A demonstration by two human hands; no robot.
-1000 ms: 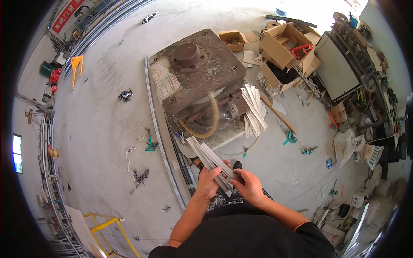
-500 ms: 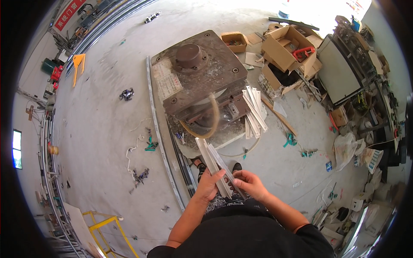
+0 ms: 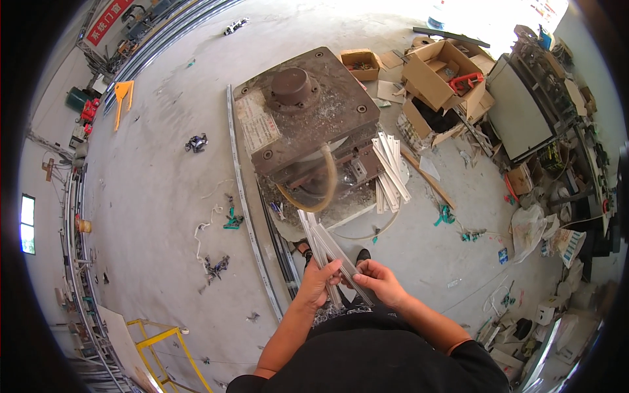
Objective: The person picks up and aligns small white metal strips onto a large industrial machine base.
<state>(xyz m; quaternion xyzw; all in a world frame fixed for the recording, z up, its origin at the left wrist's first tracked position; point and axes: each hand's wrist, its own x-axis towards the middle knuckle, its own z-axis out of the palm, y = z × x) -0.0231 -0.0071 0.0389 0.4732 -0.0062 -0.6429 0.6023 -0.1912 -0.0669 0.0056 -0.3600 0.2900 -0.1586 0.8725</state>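
Low in front of my body, my left hand point(image 3: 317, 285) is closed around pale metal profile strips point(image 3: 333, 248). My right hand point(image 3: 382, 284) pinches the lower right part of the right-hand strip between thumb and fingers. The strips lie close together near their far ends and fan apart toward me, pointing up at a brown machine point(image 3: 314, 108). Several similar pale strips point(image 3: 391, 171) lie in a loose pile on the machine's right front corner. A yellowish hose point(image 3: 331, 177) loops down the machine's front, over its blade opening.
A long metal bar point(image 3: 241, 177) runs along the machine's left side. Cardboard boxes point(image 3: 422, 78) stand at the far right, with a cluttered shelf point(image 3: 557, 131) beyond. Scraps point(image 3: 215, 267) litter the floor at left, near a yellow frame point(image 3: 157, 339).
The right-hand strip has turned, so its broad face shows more and the strips spread wider at the near end. Both hands keep nearly the same place.
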